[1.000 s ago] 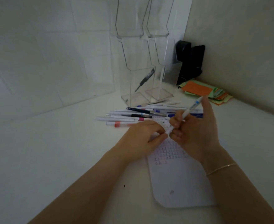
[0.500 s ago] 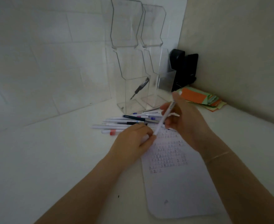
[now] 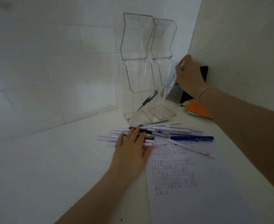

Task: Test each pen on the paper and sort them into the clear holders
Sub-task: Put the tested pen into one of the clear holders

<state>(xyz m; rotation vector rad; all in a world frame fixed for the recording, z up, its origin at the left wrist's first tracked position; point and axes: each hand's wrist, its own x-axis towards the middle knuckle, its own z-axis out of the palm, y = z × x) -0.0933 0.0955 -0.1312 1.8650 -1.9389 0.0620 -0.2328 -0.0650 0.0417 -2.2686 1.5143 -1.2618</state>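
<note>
Right hand (image 3: 187,75) holds white pen (image 3: 182,64) at right holder (image 3: 163,46); left hand (image 3: 131,149) flat on pens (image 3: 173,130)

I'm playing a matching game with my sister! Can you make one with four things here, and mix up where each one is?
Things:
1. black pen
2. dark blue pen
3. left hand
4. orange paper

Places:
A. resting on the pile of pens
B. lying at the top edge of the scribbled paper
C. leaning inside the left clear holder
D. on the table to the right of the holders

Pairs: 1-C, 2-B, 3-A, 4-D
</note>
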